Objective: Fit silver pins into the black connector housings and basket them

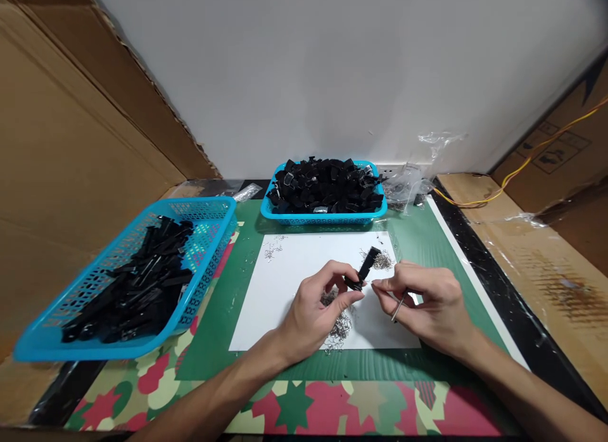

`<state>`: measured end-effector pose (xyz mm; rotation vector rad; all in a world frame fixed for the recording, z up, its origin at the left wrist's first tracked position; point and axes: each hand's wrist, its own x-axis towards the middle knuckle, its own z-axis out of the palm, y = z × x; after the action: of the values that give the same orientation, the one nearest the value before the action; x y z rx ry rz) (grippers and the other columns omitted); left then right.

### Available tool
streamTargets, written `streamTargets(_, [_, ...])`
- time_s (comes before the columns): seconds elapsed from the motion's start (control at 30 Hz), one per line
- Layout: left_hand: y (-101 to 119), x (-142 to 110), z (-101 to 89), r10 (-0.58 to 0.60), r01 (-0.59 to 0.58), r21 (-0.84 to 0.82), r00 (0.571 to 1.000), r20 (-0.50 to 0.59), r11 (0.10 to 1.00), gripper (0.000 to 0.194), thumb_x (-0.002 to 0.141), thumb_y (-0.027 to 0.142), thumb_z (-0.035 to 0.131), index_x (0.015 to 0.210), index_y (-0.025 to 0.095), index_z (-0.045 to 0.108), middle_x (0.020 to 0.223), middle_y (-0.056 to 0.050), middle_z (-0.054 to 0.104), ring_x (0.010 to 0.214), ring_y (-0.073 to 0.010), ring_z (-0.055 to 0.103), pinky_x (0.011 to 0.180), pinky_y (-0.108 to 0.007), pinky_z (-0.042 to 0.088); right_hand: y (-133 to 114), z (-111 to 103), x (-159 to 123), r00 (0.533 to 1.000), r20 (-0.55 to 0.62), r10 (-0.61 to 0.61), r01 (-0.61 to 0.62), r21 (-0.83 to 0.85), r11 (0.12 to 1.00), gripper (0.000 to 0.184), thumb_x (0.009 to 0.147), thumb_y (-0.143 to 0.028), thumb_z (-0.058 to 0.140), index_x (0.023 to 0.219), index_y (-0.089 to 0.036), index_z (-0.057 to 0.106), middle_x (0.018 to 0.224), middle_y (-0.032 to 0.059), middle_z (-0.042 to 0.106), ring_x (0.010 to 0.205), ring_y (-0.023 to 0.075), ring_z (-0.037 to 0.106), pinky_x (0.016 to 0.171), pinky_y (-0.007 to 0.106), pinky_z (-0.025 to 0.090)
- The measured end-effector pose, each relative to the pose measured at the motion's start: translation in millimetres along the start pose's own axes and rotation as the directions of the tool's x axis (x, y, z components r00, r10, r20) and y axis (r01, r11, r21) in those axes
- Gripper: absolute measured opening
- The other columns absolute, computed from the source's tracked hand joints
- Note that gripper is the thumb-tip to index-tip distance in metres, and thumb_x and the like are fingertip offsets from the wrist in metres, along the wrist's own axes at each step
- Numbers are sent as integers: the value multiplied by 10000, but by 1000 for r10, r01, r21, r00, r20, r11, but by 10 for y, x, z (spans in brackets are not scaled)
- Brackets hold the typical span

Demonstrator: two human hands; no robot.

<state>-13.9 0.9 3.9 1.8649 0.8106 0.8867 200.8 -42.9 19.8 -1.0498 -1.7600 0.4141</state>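
My left hand (318,306) pinches a black plastic part (367,265) between thumb and fingers, its long end pointing up and to the right. Just right of it, my right hand (422,299) is closed around a thin metal rod-like tool (398,310), while thumb and forefinger come together near the part. Whether a small piece sits between those fingertips I cannot tell. Below my left hand lies a pile of small metal clips (339,328) on a white sheet (280,303). Another heap of fine metal pieces (382,259) lies behind my hands.
A blue basket (223,239) of long black parts stands at left. A second blue basket (323,219) heaped with black pieces is at the back. Clear plastic bags (408,187) lie beside it. Cardboard (560,265) and a yellow cable (510,176) are at right.
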Motion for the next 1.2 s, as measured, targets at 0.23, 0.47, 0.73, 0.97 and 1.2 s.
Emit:
streamTargets(0.23, [3, 1, 51, -1, -6, -76, 995, -101, 997, 237, 879, 291, 820, 1022, 204, 653, 970, -24, 685, 815, -135, 652, 728, -249, 532, 1, -4, 10, 985, 95, -144, 147, -33, 989, 168, 939, -92, 607, 821, -182, 686, 579, -27, 578, 518, 111, 459, 549, 274, 379])
streamTargets(0.47, [15, 4, 47, -8, 1, -62, 994, -110, 998, 247, 872, 279, 825, 1043, 196, 667, 979, -28, 682, 787, -125, 637, 719, -245, 540, 37, 5, -7, 980, 137, -145, 151, -37, 988, 156, 954, -119, 605, 831, -188, 670, 595, -28, 598, 528, 113, 495, 563, 275, 397])
streamTargets(0.73, [45, 4, 42, -3, -2, -43, 995, -102, 999, 262, 858, 223, 832, 1061, 199, 668, 986, -20, 683, 736, -99, 619, 678, -226, 531, 67, -15, -28, 976, 159, -146, 158, -65, 985, 138, 941, -103, 618, 845, -200, 633, 614, -25, 597, 555, 123, 512, 571, 285, 399])
streamTargets(0.97, [48, 12, 39, -7, 3, -42, 996, -91, 999, 273, 845, 195, 836, 1065, 196, 675, 984, -26, 686, 710, -95, 606, 642, -225, 515, 143, 2, -96, 961, 220, -165, 182, -55, 982, 188, 942, -64, 584, 836, -214, 621, 665, -8, 633, 602, 140, 538, 610, 316, 396])
streamTargets(1.2, [47, 19, 41, -29, 21, -92, 995, -92, 996, 289, 814, 185, 863, 1047, 212, 694, 972, -11, 715, 726, -94, 611, 655, -211, 521, 123, -43, -70, 951, 229, -205, 200, 46, 979, 157, 974, -97, 623, 855, -197, 642, 625, -20, 599, 574, 131, 501, 609, 310, 389])
